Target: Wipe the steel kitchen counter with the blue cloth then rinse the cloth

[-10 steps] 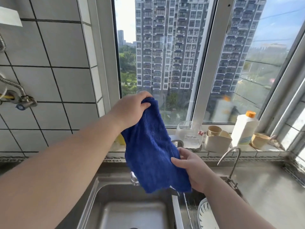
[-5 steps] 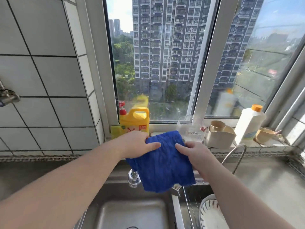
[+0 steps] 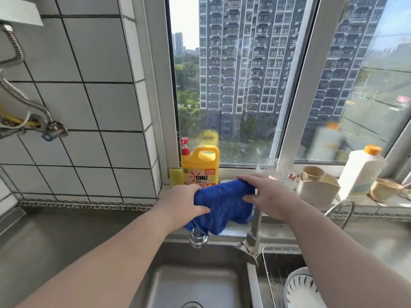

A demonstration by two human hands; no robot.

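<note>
the blue cloth (image 3: 223, 206) is draped over the faucet (image 3: 255, 221) neck above the sink (image 3: 195, 285), both hands clenched on it: left hand (image 3: 184, 203) at its left edge, right hand (image 3: 266, 196) at its right. judged step: hanging the cloth, task near its end. next move: let go evenly. a second ago it hung higher, lengthwise. bench (image 3: 44, 236) looks clean.

Two bare forearms in view — no sleeves, watch or bracelets showing. Left hand (image 3: 181, 202) and right hand (image 3: 265, 196) ungloved, no rings visible — nails short.
</note>
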